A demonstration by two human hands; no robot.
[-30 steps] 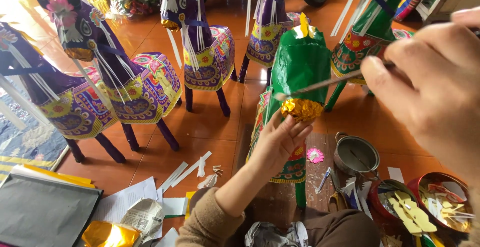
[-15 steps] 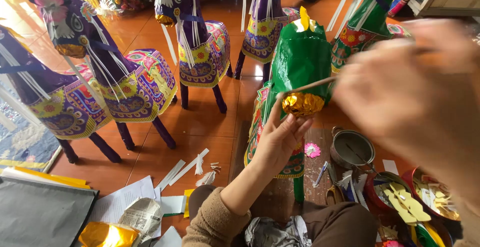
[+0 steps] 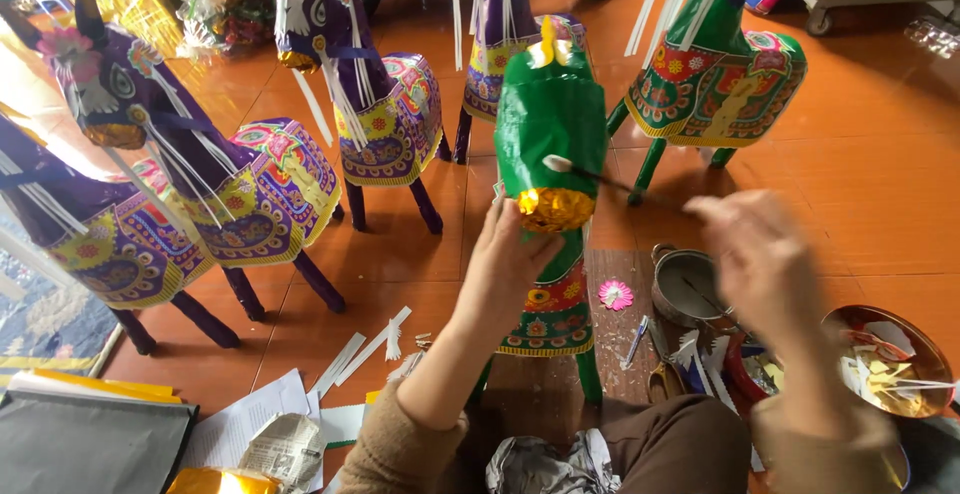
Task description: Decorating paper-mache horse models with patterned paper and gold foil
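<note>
Two hands: left hand [image 3: 510, 259] gripping green paper horse [image 3: 550, 134], blurred right hand [image 3: 765, 254] grip unclear, purple horses [image 3: 250, 194] beside

A clear plastic bag [image 3: 215, 4] of colourful goods stands on the orange floor [image 3: 860, 184] at its far-left edge.

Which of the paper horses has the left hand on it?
The green paper horse with the gold foil muzzle: the left hand grips its neck. The purple horses stand untouched.
</note>
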